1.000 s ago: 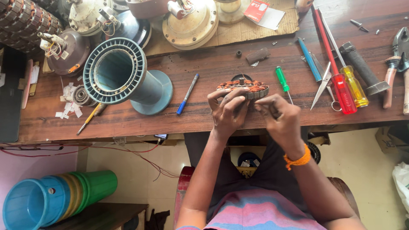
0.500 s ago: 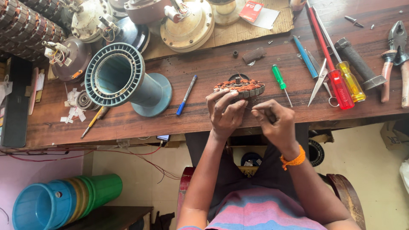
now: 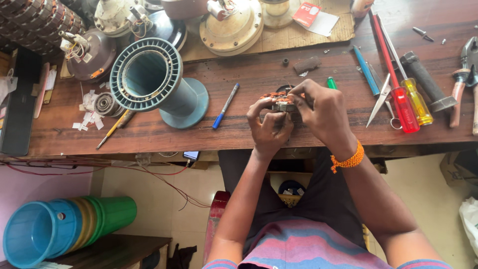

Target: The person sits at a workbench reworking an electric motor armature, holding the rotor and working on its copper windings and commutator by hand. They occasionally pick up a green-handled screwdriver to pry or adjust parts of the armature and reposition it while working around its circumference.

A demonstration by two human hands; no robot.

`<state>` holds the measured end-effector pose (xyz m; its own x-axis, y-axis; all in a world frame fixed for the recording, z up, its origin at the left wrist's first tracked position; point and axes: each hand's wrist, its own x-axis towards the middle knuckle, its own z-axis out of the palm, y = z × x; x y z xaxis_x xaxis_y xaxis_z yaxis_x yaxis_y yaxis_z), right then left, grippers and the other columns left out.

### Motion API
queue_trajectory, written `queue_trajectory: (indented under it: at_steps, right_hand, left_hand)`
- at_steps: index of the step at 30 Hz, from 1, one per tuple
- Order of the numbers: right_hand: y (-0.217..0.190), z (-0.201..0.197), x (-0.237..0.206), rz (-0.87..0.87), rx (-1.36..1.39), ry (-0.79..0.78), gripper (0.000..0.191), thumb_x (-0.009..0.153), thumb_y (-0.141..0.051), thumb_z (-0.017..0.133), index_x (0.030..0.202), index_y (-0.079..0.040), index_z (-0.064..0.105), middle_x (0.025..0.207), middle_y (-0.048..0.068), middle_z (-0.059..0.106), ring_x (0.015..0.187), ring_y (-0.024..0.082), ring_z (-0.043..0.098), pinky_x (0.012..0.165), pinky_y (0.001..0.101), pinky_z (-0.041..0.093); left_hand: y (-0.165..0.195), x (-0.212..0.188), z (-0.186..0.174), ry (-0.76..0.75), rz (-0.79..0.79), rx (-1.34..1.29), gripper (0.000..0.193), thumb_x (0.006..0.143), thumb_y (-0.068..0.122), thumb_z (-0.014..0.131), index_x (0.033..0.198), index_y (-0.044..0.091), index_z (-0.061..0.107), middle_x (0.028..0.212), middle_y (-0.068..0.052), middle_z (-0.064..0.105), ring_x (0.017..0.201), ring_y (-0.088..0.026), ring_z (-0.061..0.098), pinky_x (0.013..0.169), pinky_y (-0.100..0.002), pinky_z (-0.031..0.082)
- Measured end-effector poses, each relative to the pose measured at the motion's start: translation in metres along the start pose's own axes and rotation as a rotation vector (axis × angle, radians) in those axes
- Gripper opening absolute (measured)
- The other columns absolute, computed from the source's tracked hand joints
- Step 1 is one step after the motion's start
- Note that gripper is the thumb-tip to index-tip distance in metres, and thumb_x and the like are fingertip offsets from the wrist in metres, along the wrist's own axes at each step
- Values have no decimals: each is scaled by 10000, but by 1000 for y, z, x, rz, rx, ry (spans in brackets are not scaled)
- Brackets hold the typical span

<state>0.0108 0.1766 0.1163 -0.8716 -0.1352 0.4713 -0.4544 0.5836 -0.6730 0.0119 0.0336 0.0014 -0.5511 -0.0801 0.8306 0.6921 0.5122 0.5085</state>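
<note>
Both hands closed on the small round copper-wound stator coil (image 3: 279,101), held just above the near edge of the dark wooden workbench (image 3: 249,132). Left hand (image 3: 269,124) cups it from below, fingers curled up over its rim; right hand (image 3: 321,112) covers its right side, fingertips pinching at the top of the windings. Much of the coil is hidden — I can't tell if a tool or loose wire end is in the pinch.

Step in hand, as I read it: fine work on the windings — dressing or tucking wire at the top edge. Next move likely needs the left hand to stay as a steady clamp while the right does small fingertip moves; the wire looks thin, so light force.

Counts, going outward:
- 1 green-handled screwdriver (image 3: 331,82), just beyond the right hand, mostly hidden
- 1 blue pen (image 3: 225,106), left of the coil
- 1 blue-handled tool (image 3: 366,71), 1 pair of scissors (image 3: 382,98)
- 2 big screwdrivers — red-handled (image 3: 398,94), yellow-handled (image 3: 416,99)
- 1 black-handled tool (image 3: 425,82), pliers at the right edge (image 3: 460,79)
- 1 large teal plastic spool (image 3: 154,82), lying on its side
- several round metal motor housings (image 3: 231,22) along the back; exact count unclear
- 1 stack of plastic buckets (image 3: 64,229) on the floor, lower left
- 1 orange bead bracelet (image 3: 348,158) on the right wrist
</note>
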Motion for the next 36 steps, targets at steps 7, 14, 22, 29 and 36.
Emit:
queue_trajectory:
  at_steps: [7,14,22,29,36]
  right_hand:
    - [13,1,4,224,47,23,79,959,-64,758,1029,-27,753,741,30,700,600,47,561,521,271,419]
    - [29,-10,-37,305,93,89,76,956,-40,782,1021,-15,754,712,28,685,620,40,535,536,264,390]
    - [29,7,-65,177,208,201,81,959,4,760,1001,6,690,819,11,717,753,13,647,656,214,509]
    - [43,-10,-17,146,140,209,49,967,-17,779,980,-23,732,646,-62,581,540,3,407,480,242,273]
    - [42,-11,-7,225,171,156,69,966,-43,777,1032,-28,763,638,-20,571,577,12,436,505,239,317]
  left_hand:
    - [3,9,-9,-58,-1,12,182,802,52,814,874,61,648,1327,-112,536,1237,-285,558,1054,-420,507]
    - [2,12,-4,-78,84,22,278,851,26,845,984,133,625,1284,11,669,1235,-239,560,1061,-388,470]
    - [1,8,-1,-94,109,46,332,838,106,877,1069,190,653,1261,7,642,1218,-238,535,1036,-384,465]
    - [17,17,-7,-137,93,167,415,831,-2,710,1201,186,714,1271,10,627,1242,-237,523,1087,-397,452]
    - [26,22,-4,-149,98,376,422,890,-11,678,1266,177,710,1279,17,620,1249,-228,497,1125,-397,428]
